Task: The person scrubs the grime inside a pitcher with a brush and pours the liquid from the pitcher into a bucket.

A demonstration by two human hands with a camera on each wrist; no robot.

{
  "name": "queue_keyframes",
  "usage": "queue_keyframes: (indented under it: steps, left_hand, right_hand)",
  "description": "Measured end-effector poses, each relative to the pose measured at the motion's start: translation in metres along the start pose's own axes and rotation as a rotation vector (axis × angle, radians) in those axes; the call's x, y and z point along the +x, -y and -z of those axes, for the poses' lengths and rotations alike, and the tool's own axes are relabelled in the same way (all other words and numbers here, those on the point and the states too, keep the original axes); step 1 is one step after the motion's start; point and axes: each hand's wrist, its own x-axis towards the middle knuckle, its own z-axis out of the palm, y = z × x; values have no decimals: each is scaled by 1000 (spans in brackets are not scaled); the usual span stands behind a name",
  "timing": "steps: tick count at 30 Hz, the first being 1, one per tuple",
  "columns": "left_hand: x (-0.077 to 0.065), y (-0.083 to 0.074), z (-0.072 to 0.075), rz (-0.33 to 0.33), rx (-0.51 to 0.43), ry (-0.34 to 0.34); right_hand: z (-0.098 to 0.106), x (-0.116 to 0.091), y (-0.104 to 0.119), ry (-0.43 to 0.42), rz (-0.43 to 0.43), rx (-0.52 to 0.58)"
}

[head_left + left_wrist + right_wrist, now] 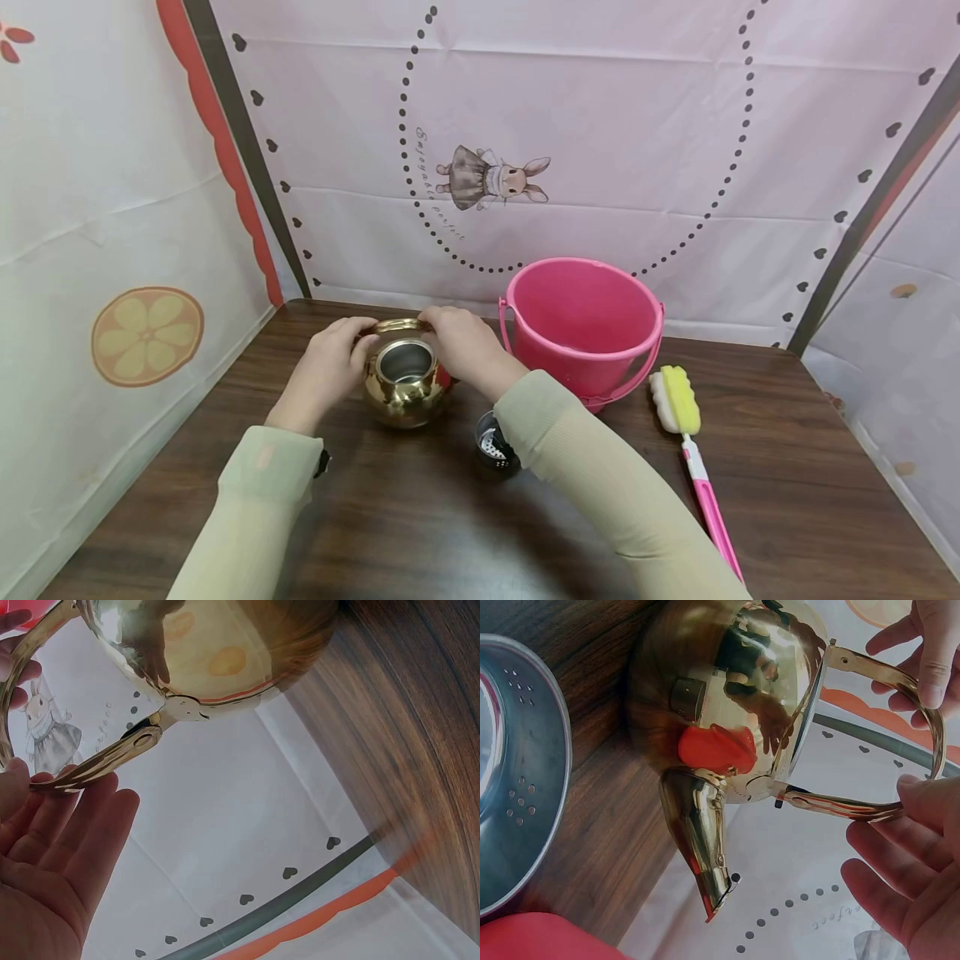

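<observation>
A shiny gold kettle [408, 402] stands upright on the wooden table with its round mouth uncovered and its grey metal inside showing. Its arched handle [400, 325] is raised behind the mouth. My left hand [327, 362] pinches one side of the handle between thumb and fingers. On the other side, my right hand [472, 346] pinches the same handle, thumb against fingers. The spout [697, 840] shows in the right wrist view, pointing away from the kettle's body. A round metal strainer [491, 443] with small holes lies just below my right wrist.
A pink bucket [585, 358] with its handle hanging down stands at the back, right of the kettle. Farther right lies a sponge brush [678, 404] with a pink and white handle. Printed cloth walls [615, 125] border the table at the back and both sides.
</observation>
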Motion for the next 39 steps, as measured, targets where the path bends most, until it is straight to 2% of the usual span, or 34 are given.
queue_keyframes:
  steps: [17,27,32,39]
  left_hand:
    - [2,-4,4,-2,-4,-40]
    - [5,-6,11,-58,12,-125]
    - [5,-9,16,-75,13,-145]
    - [9,-14,26,-121,20,-187]
  right_hand:
    - [7,2,1,14,18,-19]
    - [20,2,4,-3,46,-1]
    - [26,2,6,-9,48,7]
    - [44,3,11,5,80,-6]
